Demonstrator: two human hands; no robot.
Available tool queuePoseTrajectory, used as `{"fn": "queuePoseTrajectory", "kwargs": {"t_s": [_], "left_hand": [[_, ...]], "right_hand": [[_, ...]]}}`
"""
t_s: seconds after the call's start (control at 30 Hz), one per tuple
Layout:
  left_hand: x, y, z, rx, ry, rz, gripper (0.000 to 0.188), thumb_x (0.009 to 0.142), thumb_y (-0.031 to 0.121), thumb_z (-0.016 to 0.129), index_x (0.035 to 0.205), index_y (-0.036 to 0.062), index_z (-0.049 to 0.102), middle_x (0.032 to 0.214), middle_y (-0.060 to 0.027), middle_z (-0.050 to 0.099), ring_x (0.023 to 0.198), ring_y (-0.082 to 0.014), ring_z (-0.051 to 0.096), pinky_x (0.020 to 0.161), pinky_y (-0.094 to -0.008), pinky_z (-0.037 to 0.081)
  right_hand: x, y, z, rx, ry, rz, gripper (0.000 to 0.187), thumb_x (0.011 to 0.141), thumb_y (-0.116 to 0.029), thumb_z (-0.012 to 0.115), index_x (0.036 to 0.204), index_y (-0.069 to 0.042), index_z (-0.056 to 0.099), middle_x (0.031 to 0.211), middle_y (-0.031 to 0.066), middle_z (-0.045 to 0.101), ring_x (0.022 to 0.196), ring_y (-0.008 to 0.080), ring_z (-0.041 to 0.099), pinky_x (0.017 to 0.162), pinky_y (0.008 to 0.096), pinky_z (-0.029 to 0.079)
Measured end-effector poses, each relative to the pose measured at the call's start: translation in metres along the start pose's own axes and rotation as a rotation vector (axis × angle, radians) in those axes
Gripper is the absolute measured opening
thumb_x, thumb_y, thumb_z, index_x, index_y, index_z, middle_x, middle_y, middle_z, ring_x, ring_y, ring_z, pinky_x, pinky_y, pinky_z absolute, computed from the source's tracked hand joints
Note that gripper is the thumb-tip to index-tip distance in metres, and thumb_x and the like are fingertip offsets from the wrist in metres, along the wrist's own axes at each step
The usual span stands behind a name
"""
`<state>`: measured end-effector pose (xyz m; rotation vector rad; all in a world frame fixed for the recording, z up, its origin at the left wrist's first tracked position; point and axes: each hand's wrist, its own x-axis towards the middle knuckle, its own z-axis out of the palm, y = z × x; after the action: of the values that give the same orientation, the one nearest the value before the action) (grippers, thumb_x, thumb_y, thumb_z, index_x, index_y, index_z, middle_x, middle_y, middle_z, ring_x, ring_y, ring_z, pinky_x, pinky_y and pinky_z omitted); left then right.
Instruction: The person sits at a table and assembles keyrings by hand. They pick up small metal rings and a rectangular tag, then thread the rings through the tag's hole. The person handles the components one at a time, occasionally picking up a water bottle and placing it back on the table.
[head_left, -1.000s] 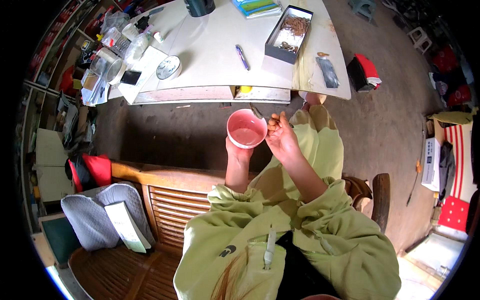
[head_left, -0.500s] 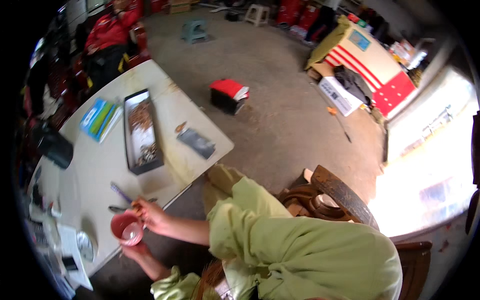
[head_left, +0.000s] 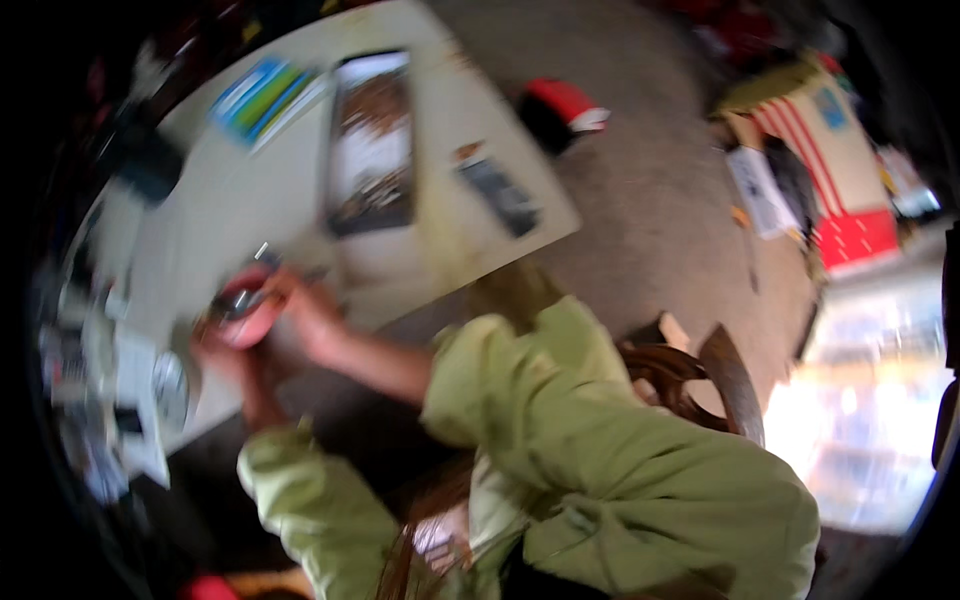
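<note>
At the table's near edge, my left hand (head_left: 222, 352) is wrapped round a small pink bowl (head_left: 250, 328) from its left and below. My right hand (head_left: 308, 312) is closed at the bowl's right side. From its fingers a shiny dark spoon-like utensil (head_left: 238, 302) reaches over the bowl's opening. Just beyond the bowl, another small shiny piece (head_left: 264, 254) shows, too blurred to name. Motion blur hides what lies in the bowl.
On the pale table (head_left: 250, 205) stands a long black-edged box (head_left: 370, 155) with brown bits and small metal-coloured pieces. Around it are blue-green books (head_left: 262, 100), a flat dark packet (head_left: 500, 195), a dark cylinder (head_left: 145, 155) and papers (head_left: 140, 395). A wooden chair (head_left: 730, 385) stands right.
The whole view has shifted, the table now lying higher and further right. A shiny utensil is now over the bowl; the purple stick at my right hand no longer shows clearly.
</note>
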<state>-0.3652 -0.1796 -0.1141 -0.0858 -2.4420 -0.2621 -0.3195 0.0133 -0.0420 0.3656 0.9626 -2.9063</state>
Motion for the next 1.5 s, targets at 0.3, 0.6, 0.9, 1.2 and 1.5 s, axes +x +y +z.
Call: {"fn": "queuePoseTrajectory", "kwargs": {"t_s": [0.3,0.6,0.9,1.2,1.5], "left_hand": [[0.012,0.061,-0.039,-1.017,0.358,-0.868,0.020,0.093,0.018,0.045,0.091,-0.0027,0.046,0.086,-0.0133,0.054,0.076,-0.0213,0.053,0.069,-0.0338,0.045],[-0.067,0.111,-0.126,-1.350,0.323,-1.059,0.014,0.093,0.016,0.047,0.087,0.0033,0.048,0.080,-0.0050,0.056,0.071,-0.0142,0.057,0.065,-0.0272,0.050],[-0.260,0.165,-0.211,-1.719,-0.188,-1.604,0.015,0.093,0.016,0.046,0.101,0.0060,0.054,0.095,-0.0038,0.057,0.086,-0.0153,0.057,0.074,-0.0290,0.050],[-0.280,0.193,-0.246,-1.642,-0.204,-1.484,0.018,0.094,0.013,0.042,0.104,0.0033,0.054,0.091,-0.0056,0.059,0.081,-0.0147,0.056,0.070,-0.0275,0.045],[-0.281,0.213,-0.241,-1.799,-0.183,-1.461,0.019,0.093,0.008,0.044,0.104,0.0019,0.058,0.094,-0.0036,0.059,0.084,-0.0138,0.056,0.073,-0.0274,0.046]], "right_hand": [[-0.032,-0.010,0.002,-0.341,-0.137,-0.219,0.020,0.090,-0.020,0.054,0.090,-0.001,0.056,0.084,0.0084,0.061,0.079,0.0127,0.058,0.073,0.0258,0.045],[-0.063,-0.027,-0.006,-0.799,-0.256,-0.366,0.045,0.077,-0.012,0.068,0.110,0.001,0.040,0.091,0.0110,0.058,0.082,0.0146,0.059,0.074,0.0285,0.049],[-0.265,0.023,-0.103,-0.692,-0.003,-0.204,0.034,0.082,-0.009,0.064,0.109,-0.001,0.046,0.098,0.0101,0.055,0.085,0.0137,0.054,0.074,0.0270,0.046],[-0.274,0.026,-0.153,-0.534,-0.244,0.016,0.015,0.083,-0.012,0.064,0.089,-0.002,0.056,0.081,0.0019,0.059,0.073,0.0070,0.054,0.066,0.0221,0.044],[-0.281,0.018,-0.162,-0.636,-0.352,0.033,0.010,0.081,-0.006,0.064,0.087,-0.001,0.057,0.082,0.0026,0.060,0.077,0.0076,0.055,0.069,0.0217,0.045]]}}
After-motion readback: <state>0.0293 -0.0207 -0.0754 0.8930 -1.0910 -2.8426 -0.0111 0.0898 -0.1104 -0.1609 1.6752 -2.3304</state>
